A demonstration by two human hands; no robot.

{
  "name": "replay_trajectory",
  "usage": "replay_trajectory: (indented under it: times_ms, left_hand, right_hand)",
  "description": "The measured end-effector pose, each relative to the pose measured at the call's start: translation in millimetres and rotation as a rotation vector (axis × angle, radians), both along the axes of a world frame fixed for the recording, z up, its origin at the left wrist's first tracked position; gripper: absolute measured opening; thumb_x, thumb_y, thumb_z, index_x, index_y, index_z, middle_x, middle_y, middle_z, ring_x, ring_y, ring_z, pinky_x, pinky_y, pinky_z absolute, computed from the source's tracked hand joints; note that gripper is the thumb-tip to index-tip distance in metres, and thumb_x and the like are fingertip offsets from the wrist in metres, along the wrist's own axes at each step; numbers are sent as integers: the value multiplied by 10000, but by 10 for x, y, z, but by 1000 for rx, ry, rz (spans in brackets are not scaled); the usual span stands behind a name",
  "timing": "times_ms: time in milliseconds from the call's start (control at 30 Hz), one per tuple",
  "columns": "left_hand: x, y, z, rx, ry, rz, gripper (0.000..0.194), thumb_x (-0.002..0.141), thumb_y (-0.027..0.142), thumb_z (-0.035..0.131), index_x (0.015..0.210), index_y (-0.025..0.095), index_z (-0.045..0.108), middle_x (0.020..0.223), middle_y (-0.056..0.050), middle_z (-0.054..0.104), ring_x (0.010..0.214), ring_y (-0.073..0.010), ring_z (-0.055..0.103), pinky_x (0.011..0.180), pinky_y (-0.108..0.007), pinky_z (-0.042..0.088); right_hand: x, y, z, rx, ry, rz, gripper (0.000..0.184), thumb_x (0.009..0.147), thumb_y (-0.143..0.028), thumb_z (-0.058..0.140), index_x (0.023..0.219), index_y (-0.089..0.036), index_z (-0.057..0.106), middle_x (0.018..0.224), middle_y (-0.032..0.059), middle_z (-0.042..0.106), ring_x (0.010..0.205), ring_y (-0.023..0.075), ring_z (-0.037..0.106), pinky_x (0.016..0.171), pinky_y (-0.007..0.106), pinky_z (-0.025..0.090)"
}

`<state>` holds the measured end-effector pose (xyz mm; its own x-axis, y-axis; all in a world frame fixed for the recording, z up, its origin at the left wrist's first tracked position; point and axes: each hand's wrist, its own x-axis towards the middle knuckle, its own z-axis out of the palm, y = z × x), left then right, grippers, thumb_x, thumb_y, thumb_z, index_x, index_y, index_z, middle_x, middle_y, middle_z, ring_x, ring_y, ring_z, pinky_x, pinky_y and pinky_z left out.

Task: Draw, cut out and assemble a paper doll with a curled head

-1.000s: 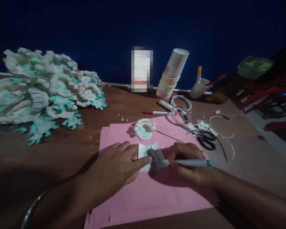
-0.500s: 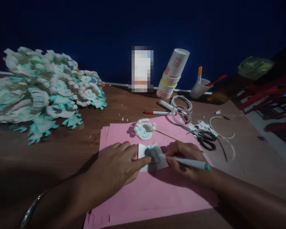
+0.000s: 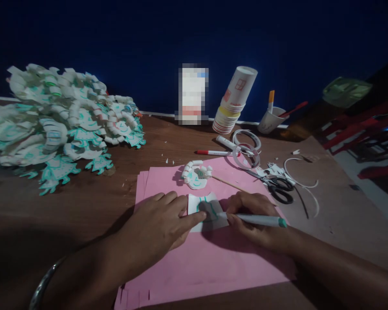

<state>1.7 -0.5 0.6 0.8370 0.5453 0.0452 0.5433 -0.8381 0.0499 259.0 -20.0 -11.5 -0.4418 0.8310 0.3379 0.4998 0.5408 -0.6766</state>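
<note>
My right hand (image 3: 254, 215) is closed in a writing grip round a white felt-tip pen (image 3: 261, 220) with a green end. The pen's tip meets a small piece of white paper (image 3: 195, 224) near its right side, where green lines outline a shape. With its index finger stretched out, my left hand (image 3: 158, 221) presses on that paper, the other fingers bent; it grips nothing. Both hands rest over pink paper sheets (image 3: 220, 267). Just beyond them lies a paper face (image 3: 195, 183) with curled strips round it and a thin stick (image 3: 229, 184) at its side.
Many similar paper figures (image 3: 80, 116) are heaped at the left. Stacked paper cups (image 3: 234, 99) stand at the back, with a cup of pens (image 3: 271, 121) to their right. Tape rolls (image 3: 245, 156), a red-capped pen (image 3: 213, 152), scissors (image 3: 280, 189) and paper scraps (image 3: 274, 171) lie at the right.
The pen tip has shifted slightly down along the green outline's right side. My left hand stays in place on the paper.
</note>
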Motion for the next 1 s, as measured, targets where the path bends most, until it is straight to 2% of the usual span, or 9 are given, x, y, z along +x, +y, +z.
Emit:
replay_trajectory:
  times_ms: [333, 500, 1000]
  left_hand:
    - [-6, -4, -4, -5, -1, 12, 392, 889, 159, 632, 1240, 325, 574, 898, -9, 546, 772, -184, 479, 677, -314, 327]
    - [0, 4, -2, -16, 3, 3, 409, 875, 143, 637, 1238, 321, 577, 903, -13, 551, 776, -188, 481, 674, -314, 322]
    - [2, 1, -5, -3, 5, -2, 423, 873, 118, 613, 1244, 317, 572, 910, -17, 564, 775, -188, 486, 674, -326, 327]
  right_hand:
    - [-17, 19, -15, -25, 42, -12, 95, 889, -190, 559, 796, -188, 546, 602, -30, 589, 499, 91, 503, 492, 219, 387]
    - [-14, 31, -29, -27, 39, 7, 81, 874, -198, 575, 797, -188, 552, 583, -44, 579, 463, 78, 474, 460, 207, 350]
    - [0, 3, 25, -5, -22, 15, 163, 868, -204, 550, 710, -199, 510, 541, -44, 533, 453, 87, 465, 467, 214, 362]
